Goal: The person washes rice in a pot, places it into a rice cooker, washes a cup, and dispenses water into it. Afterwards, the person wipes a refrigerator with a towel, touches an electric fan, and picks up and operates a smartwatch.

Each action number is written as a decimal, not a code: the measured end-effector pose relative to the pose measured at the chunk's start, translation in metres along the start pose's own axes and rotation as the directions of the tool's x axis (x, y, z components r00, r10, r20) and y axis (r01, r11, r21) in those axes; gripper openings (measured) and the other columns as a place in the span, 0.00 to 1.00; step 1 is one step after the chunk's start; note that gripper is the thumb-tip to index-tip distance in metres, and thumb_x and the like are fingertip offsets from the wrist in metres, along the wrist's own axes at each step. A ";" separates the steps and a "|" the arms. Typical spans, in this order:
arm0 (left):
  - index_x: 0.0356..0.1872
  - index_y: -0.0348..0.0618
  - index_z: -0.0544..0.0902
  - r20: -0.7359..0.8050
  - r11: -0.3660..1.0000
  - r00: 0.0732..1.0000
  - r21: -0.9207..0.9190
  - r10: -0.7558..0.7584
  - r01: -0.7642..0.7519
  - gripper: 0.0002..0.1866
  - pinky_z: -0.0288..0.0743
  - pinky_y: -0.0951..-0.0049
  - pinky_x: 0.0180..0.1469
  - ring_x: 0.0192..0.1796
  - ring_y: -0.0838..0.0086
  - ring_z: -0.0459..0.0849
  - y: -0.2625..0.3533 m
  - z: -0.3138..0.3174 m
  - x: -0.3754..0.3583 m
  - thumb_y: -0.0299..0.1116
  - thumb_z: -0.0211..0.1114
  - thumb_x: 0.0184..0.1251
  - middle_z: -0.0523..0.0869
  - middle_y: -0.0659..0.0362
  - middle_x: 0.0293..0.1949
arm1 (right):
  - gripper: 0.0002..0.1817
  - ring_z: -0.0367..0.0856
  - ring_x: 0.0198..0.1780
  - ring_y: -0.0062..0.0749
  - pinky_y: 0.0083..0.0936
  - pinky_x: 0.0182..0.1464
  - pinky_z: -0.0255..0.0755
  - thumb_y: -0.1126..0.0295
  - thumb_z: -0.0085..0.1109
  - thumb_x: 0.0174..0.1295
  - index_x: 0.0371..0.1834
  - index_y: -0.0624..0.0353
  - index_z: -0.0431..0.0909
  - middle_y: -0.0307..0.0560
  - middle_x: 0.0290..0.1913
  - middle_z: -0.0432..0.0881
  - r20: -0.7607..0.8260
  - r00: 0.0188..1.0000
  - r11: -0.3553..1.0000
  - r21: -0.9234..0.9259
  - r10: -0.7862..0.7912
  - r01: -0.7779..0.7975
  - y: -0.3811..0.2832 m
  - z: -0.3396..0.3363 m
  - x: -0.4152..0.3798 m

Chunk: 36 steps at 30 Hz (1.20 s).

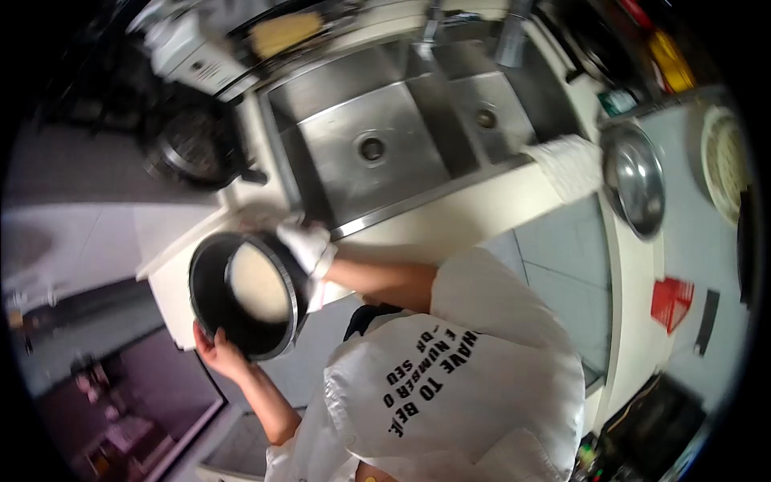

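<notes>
Head view: a deep, round, dark-coloured pot with a smooth rim (pixel 201 265) is near the left corner of the cream worktop (pixel 498 205), mouth towards the viewer; whether its base rests on the surface cannot be determined. Inside, pale off-white contents (pixel 259 283), grain or cloudy liquid, texture unresolved. The left hand (pixel 215 351) is partly closed, fingers curved against the near-left outer wall just below the rim. The right hand (pixel 323 236) is at the opposite side, with bunched white cloth (pixel 299 244) about it, against or just beside the wall; motion blur, so finger closure and firmness of hold cannot be told. Surroundings: a two-basin stainless-steel sink (pixel 377 189) lies farther off and to the right; a dark round pan (pixel 191 149) sits far left of it; a folded white towel (pixel 566 167) lies over the sink's right front edge, with a shiny steel bowl (pixel 634 181) farther right. Handling estimate: wall stiff, probably thin metal; moderate weight, mostly from the contents; smooth exterior likely slippery if wet; contents loose and liable to shift with tilt. Best hold: both hands on opposite sides under the rim, mouth level, cloth flat between palm and wall.
</notes>
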<state>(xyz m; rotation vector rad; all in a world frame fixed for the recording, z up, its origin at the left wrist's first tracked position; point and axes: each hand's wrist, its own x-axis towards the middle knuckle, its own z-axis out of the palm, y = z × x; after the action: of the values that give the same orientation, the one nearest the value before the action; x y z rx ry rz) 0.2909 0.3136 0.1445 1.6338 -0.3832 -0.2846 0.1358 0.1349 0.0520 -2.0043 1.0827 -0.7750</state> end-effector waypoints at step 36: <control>0.60 0.43 0.73 -0.218 0.979 0.955 -0.079 -0.199 0.186 0.22 0.67 0.71 0.56 0.52 0.76 0.75 0.026 -0.028 -0.077 0.46 0.52 0.73 0.79 0.60 0.49 | 0.14 0.78 0.43 0.32 0.26 0.46 0.73 0.70 0.57 0.65 0.52 0.61 0.75 0.48 0.45 0.79 -0.113 0.989 0.987 -0.143 -0.091 0.075 0.112 -0.314 -0.041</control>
<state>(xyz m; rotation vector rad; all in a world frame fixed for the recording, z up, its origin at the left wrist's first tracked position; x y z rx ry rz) 0.2299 0.3687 0.1703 1.6285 -0.0421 -0.2512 -0.1740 0.0311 0.1304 -2.1544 1.1542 -0.8946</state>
